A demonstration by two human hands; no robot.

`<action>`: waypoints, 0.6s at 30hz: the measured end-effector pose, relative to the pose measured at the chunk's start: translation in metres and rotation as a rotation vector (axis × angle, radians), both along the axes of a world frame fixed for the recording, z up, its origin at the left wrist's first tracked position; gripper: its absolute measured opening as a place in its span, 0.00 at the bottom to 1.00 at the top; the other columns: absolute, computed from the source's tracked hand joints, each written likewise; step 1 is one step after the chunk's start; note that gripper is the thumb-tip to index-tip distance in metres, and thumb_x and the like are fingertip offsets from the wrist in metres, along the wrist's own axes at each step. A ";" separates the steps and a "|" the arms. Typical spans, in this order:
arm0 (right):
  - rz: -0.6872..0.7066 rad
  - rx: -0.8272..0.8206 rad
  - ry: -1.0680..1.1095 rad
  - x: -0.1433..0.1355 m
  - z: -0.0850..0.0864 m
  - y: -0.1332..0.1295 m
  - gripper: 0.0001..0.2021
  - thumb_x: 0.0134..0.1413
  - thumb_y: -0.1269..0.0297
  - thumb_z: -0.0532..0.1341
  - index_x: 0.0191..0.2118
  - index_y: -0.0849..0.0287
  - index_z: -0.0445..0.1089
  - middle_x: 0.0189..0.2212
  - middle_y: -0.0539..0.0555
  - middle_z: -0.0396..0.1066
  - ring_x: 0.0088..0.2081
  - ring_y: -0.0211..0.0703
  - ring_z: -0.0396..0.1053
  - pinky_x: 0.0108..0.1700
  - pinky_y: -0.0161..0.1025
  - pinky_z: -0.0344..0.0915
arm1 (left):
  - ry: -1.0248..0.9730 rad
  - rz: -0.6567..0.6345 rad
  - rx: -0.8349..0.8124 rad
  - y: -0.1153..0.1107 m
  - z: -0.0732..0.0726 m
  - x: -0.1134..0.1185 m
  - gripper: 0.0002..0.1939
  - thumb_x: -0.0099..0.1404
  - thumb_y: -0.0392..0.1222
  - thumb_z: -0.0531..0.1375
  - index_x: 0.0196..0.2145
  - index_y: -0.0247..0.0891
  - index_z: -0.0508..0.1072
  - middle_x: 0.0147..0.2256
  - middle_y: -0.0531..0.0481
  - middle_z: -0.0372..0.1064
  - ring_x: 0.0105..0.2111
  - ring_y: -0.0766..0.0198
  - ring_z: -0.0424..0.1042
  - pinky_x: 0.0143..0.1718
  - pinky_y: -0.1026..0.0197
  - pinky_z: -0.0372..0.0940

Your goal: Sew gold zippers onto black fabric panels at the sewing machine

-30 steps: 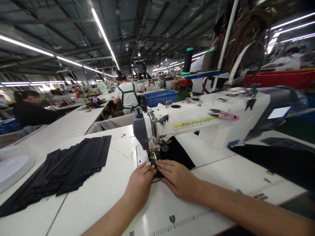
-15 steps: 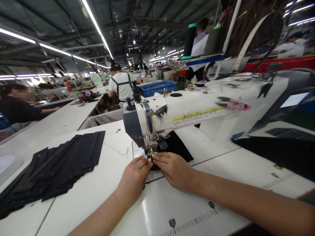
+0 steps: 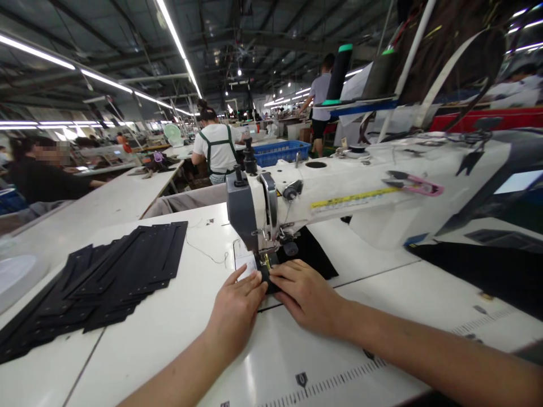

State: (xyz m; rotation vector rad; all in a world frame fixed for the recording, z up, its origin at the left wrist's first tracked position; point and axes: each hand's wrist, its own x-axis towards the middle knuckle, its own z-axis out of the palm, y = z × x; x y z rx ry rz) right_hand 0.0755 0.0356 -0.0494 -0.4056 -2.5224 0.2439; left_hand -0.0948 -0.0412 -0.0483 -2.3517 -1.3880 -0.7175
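Note:
At the needle of a white sewing machine (image 3: 360,189), both hands hold a small black piece of material (image 3: 264,273) down on the table. My left hand (image 3: 237,302) has its fingertips on the near left edge of the piece, with the forefinger a little apart. From the other side, my right hand (image 3: 307,291) keeps its fingers together on the piece, close to the brass-coloured presser foot part (image 3: 267,261). A flat black panel (image 3: 314,254) lies behind the foot; whether it joins the held piece is hidden.
A fanned pile of black panels (image 3: 131,271) lies left, beside a pale plastic container (image 3: 17,277). Pink-handled thread snips (image 3: 418,183) rest on the machine arm. More black material (image 3: 479,271) lies right. A co-worker (image 3: 216,144) and a blue basket (image 3: 280,152) are beyond.
The view has shifted slightly, so the machine and hands appear further right. My left forefinger has moved apart from the other fingers. Both hands stay at the black piece.

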 end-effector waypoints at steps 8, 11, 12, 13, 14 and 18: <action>0.007 -0.001 -0.015 -0.004 0.001 0.007 0.08 0.53 0.73 0.54 0.37 0.64 0.69 0.40 0.59 0.69 0.45 0.46 0.63 0.48 0.45 0.60 | 0.071 -0.033 -0.005 0.007 0.003 -0.005 0.13 0.63 0.30 0.48 0.37 0.33 0.71 0.39 0.42 0.73 0.40 0.58 0.72 0.50 0.47 0.61; -0.004 -0.003 0.000 -0.006 0.000 0.010 0.09 0.53 0.73 0.54 0.38 0.65 0.69 0.41 0.59 0.69 0.44 0.46 0.64 0.47 0.44 0.62 | 0.095 -0.028 -0.012 0.012 0.004 -0.007 0.14 0.62 0.29 0.47 0.38 0.33 0.71 0.39 0.41 0.72 0.41 0.58 0.71 0.50 0.48 0.62; -0.008 -0.002 0.005 -0.007 0.000 0.011 0.09 0.53 0.73 0.54 0.38 0.65 0.69 0.41 0.59 0.69 0.44 0.46 0.65 0.48 0.44 0.62 | 0.100 -0.021 -0.013 0.013 0.004 -0.008 0.14 0.62 0.29 0.47 0.38 0.33 0.71 0.39 0.41 0.72 0.41 0.59 0.71 0.49 0.49 0.62; -0.009 -0.002 0.014 -0.007 -0.001 0.011 0.09 0.53 0.73 0.54 0.39 0.65 0.69 0.42 0.59 0.69 0.44 0.46 0.65 0.48 0.44 0.63 | 0.107 -0.018 -0.013 0.014 0.004 -0.009 0.14 0.62 0.29 0.47 0.38 0.33 0.71 0.39 0.41 0.72 0.41 0.59 0.71 0.49 0.49 0.63; -0.008 -0.004 0.024 -0.007 -0.001 0.011 0.10 0.53 0.72 0.54 0.40 0.66 0.69 0.43 0.59 0.69 0.45 0.46 0.65 0.49 0.43 0.63 | 0.114 -0.016 -0.010 0.015 0.004 -0.009 0.14 0.62 0.29 0.47 0.39 0.33 0.71 0.39 0.41 0.72 0.41 0.58 0.71 0.49 0.49 0.63; -0.021 0.031 0.077 -0.008 -0.007 0.009 0.13 0.56 0.72 0.52 0.44 0.69 0.69 0.45 0.61 0.69 0.48 0.45 0.65 0.52 0.41 0.62 | 0.152 0.009 -0.017 0.013 0.002 -0.012 0.13 0.64 0.32 0.48 0.40 0.34 0.71 0.41 0.41 0.72 0.43 0.56 0.70 0.48 0.48 0.63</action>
